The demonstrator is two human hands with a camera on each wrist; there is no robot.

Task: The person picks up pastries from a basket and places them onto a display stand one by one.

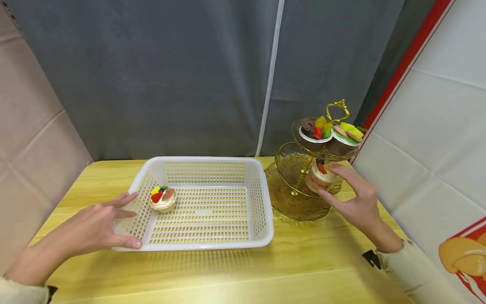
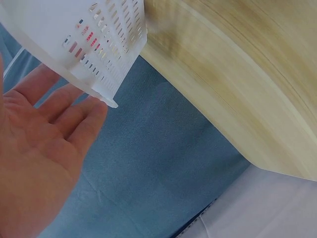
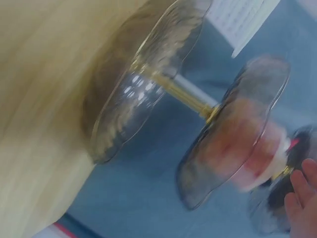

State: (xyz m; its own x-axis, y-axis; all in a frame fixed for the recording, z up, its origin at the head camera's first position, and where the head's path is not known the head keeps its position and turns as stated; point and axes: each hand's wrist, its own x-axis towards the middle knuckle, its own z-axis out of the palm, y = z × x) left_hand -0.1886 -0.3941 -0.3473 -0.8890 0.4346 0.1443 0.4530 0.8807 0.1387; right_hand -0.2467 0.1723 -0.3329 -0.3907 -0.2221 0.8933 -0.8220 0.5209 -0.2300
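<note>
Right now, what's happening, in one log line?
left fingers: touching basket; right fingers: at cream-topped cupcake; basket: fruit tart; top tier: two brown cupcakes

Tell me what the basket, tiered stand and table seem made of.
Basket: probably moulded plastic, satin white, with rows of regular slots. Tiered stand: glossy, rippled amber trays, see-through plastic or glass; its gold post is shiny, so metal or metallic-coated plastic. Table: smooth wood or wood-look laminate, with visible grain and a soft sheen.
</note>
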